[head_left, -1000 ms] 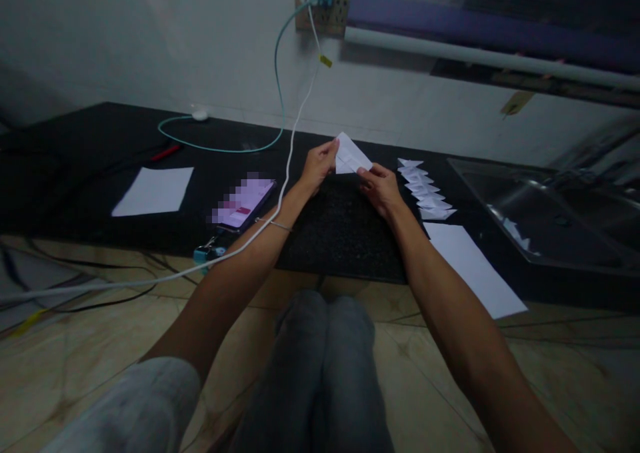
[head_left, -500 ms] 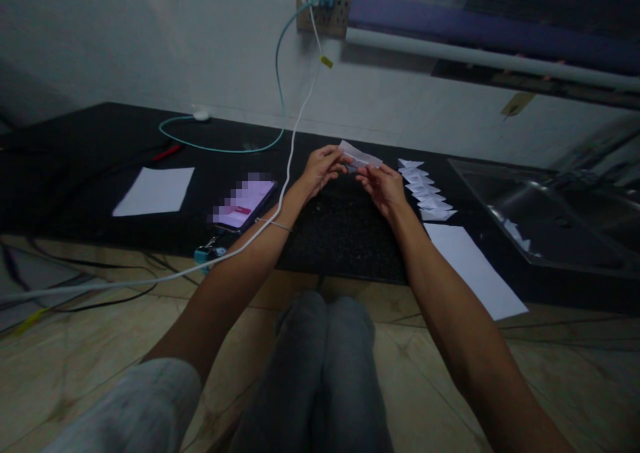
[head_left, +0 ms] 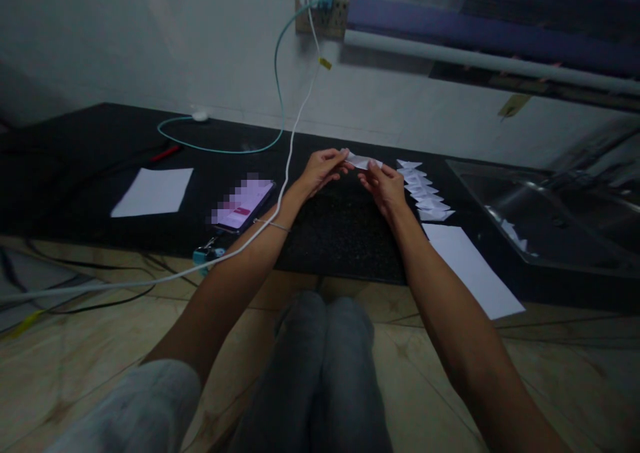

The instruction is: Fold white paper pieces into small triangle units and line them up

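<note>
Between my two hands a small folded strip of white paper [head_left: 361,162] is held just above the black counter. My left hand [head_left: 323,170] pinches its left end between thumb and fingers. The right end is gripped the same way by my right hand [head_left: 385,185]. Just right of that hand lies a row of several folded white paper pieces [head_left: 421,190], overlapping one another. A stack or sheet of plain white paper [head_left: 470,266] lies below them, partly past my right forearm, at the counter's front edge.
A phone [head_left: 245,204] with a lit screen lies left of my left forearm. A white cable [head_left: 289,166] runs across that forearm. Another white sheet [head_left: 153,192] and a red pen-like object [head_left: 166,152] lie farther left. A metal sink [head_left: 565,220] is at the right.
The paper's raised upper flap has come down, so it now looks narrower. My right thumb has shifted onto its face, and both hands stay in nearly the same place.
</note>
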Demonstrator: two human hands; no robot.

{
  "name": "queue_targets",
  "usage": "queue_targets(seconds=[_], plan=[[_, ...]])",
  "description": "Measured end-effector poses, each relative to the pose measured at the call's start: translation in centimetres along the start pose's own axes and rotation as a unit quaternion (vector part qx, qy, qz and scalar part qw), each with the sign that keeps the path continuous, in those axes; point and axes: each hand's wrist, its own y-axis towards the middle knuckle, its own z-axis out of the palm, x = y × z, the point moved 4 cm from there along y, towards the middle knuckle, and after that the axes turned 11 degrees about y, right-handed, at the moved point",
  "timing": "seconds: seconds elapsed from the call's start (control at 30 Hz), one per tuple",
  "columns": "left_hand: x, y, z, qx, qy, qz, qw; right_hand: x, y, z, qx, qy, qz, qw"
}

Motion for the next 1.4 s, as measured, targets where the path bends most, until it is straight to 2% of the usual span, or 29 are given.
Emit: queue_targets(seconds=[0.23, 0.47, 0.67, 0.73, 0.9, 1.0, 1.2, 1.4], plan=[[0.0, 0.2, -0.4, -0.024, 0.053, 0.025, 0.998, -0.4, 0.1, -0.1, -0.009, 0.019, -0.019, 1.000], [-0.3, 0.0, 0.3, 0.057, 0.087, 0.060, 0.993, 0.3, -0.4, 0.1, 0.023, 0.021, -0.026, 0.999], [-0.6, 0.0, -0.4, 0.034, 0.105, 0.087, 0.990, 0.4, -0.8, 0.7, 0.066, 0.018, -0.017, 0.998], [-0.7, -0.2, -0.5, 0.045, 0.098, 0.094, 0.990, 0.4, -0.7, 0.6, 0.064, 0.003, -0.029, 0.998], [-0.5, -0.6, 0.1, 0.112, 0.085, 0.091, 0.986, 0.4, -0.4, 0.0, 0.034, 0.009, -0.045, 0.998], [-0.4, -0.4, 0.1, 0.110, 0.096, 0.102, 0.984, 0.4, -0.7, 0.1, 0.051, 0.004, -0.022, 0.998], [-0.8, -0.3, -0.2, 0.057, 0.109, 0.100, 0.987, -0.2, -1.3, 0.4, 0.050, -0.056, 0.074, 0.994], [-0.3, 0.0, -0.3, 0.033, 0.098, 0.092, 0.990, 0.3, -1.7, 0.6, 0.063, -0.047, 0.107, 0.991]])
